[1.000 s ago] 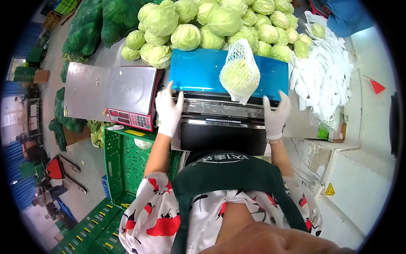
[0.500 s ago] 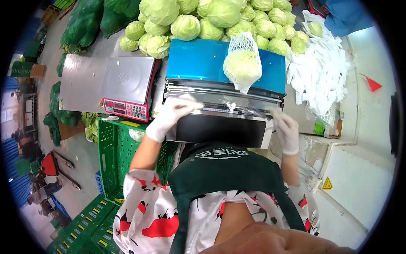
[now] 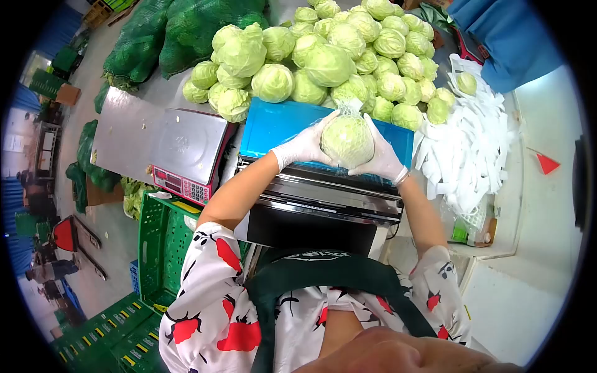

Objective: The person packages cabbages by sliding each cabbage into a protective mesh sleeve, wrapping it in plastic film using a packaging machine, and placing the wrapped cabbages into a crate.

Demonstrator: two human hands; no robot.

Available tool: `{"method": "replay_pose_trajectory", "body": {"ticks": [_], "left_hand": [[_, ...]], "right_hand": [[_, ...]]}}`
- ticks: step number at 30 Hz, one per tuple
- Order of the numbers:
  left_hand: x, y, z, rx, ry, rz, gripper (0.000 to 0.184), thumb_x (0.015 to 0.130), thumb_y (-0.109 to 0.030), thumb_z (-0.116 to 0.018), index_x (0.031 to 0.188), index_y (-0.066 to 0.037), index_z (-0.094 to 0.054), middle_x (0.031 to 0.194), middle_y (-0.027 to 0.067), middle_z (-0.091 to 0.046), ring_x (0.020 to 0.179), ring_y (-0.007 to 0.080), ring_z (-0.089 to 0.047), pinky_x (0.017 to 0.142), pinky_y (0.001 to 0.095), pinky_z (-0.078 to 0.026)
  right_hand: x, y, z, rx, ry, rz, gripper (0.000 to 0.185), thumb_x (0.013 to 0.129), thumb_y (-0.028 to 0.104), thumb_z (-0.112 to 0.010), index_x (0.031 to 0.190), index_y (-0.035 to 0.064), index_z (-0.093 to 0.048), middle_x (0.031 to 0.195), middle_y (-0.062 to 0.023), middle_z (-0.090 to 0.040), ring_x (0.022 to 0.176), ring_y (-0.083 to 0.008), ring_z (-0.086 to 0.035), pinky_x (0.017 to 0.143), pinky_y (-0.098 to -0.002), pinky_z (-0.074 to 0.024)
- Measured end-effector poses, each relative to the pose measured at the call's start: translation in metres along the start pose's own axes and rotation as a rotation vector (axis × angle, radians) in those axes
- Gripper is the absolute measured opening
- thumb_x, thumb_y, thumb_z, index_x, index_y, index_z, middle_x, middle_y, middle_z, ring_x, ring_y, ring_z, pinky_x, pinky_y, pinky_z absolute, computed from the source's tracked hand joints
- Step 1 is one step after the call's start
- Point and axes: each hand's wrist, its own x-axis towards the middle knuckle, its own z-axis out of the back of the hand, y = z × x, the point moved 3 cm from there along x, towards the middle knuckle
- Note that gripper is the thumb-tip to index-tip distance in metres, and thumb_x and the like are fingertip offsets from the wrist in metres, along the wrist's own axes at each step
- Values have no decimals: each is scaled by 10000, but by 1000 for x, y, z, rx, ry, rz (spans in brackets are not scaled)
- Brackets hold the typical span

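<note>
A cabbage in white netting (image 3: pixel 347 142) is held between my two gloved hands above the wrapping machine (image 3: pixel 323 193). My left hand (image 3: pixel 307 146) presses on its left side, and my right hand (image 3: pixel 380 155) wraps round its right side. Bunched netting stands up at the top of the cabbage. Beneath it lies the machine's blue top plate (image 3: pixel 264 130), with film and metal bars along its near edge and a black panel closer to my apron.
Loose cabbages (image 3: pixel 329 65) are heaped behind the machine. On the left are a red-edged scale (image 3: pixel 193 140), a green crate (image 3: pixel 149 248) and green net sacks (image 3: pixel 202 31). White net sleeves (image 3: pixel 463 146) are piled at the right, near a blue cloth (image 3: pixel 513 43).
Both hands have moved from the machine's near bars up to the netted cabbage and taken hold of it from both sides. The camera view has shifted slightly.
</note>
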Motion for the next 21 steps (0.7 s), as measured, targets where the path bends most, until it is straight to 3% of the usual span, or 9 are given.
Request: {"method": "replay_pose_trajectory", "body": {"ticks": [5, 6, 9, 11, 15, 16, 17, 19, 21], "left_hand": [[-38, 0, -8, -452, -30, 178, 1011, 757, -273, -860, 1524, -2, -260, 1463, 162, -449, 1310, 214, -466, 1127, 342, -359], [-55, -8, -11, -484, -16, 226, 861, 859, -246, -769, 1521, -12, -269, 1435, 160, -469, 1294, 223, -482, 1118, 357, -376], [-121, -26, -29, -666, 65, 304, 804, 910, -259, -714, 1524, -17, -255, 1400, 147, -494, 1251, 220, -514, 1006, 348, -487], [-168, -55, -42, -733, 269, 537, 797, 933, -298, -685, 1536, -38, -233, 1387, 146, -495, 1213, 207, -541, 857, 313, -566], [-240, -39, -92, -972, 368, 695, 842, 935, -440, -659, 1550, -60, -227, 1377, 156, -513, 1126, 228, -616, 722, 340, -600], [-246, -25, -98, -993, 339, 738, 825, 931, -483, -644, 1529, -51, -276, 1341, 161, -551, 1107, 239, -631, 717, 340, -598], [-249, -8, -103, -1015, 310, 781, 816, 926, -527, -629, 1508, -42, -325, 1305, 165, -590, 1089, 249, -647, 712, 339, -596], [-253, 19, -108, -1040, 396, 964, 783, 934, -620, -550, 1439, -32, -440, 1168, 140, -685, 1010, 224, -677, 817, 372, -556], [-264, 20, -107, -1019, 385, 1009, 698, 977, -564, -520, 1433, -39, -457, 1193, 130, -678, 1045, 210, -665, 883, 362, -528]], "right_hand": [[-15, -12, -38, 524, -3, -94, 1055, 716, 311, -877, 1511, -18, -268, 1432, -142, -483, 1329, -228, -466, 1128, -369, -364], [-26, 8, -44, 622, -12, -71, 837, 827, 269, -785, 1471, -27, -341, 1373, -123, -527, 1242, -183, -519, 1073, -348, -420], [-79, 65, -63, 862, 138, -350, 679, 884, 287, -725, 1409, -33, -437, 1336, -128, -553, 1187, -161, -547, 1016, -328, -461], [-138, 54, -84, 810, 375, -678, 585, 937, 343, -660, 1365, -28, -513, 1304, -117, -576, 1188, -144, -536, 1001, -310, -462], [-206, 57, -144, 873, 319, -785, 598, 974, 423, -597, 1366, -25, -535, 1221, -104, -639, 1090, -141, -607, 903, -280, -508], [-205, 49, -157, 867, 291, -743, 597, 995, 447, -551, 1363, -23, -536, 1279, -113, -613, 1139, -147, -592, 939, -308, -505], [-200, 36, -164, 901, 402, -915, 611, 1010, 475, -506, 1374, -15, -528, 1338, -112, -574, 1206, -168, -559, 1012, -337, -471], [-175, 58, -178, 1214, 312, -875, 613, 1014, 492, -485, 1368, -6, -533, 1297, -94, -605, 1143, -179, -603, 979, -330, -495], [-192, 1, -212, 1244, 371, -871, 590, 1006, 506, -497, 1343, 25, -558, 1245, -80, -637, 1124, -177, -619, 962, -325, -499]]}}
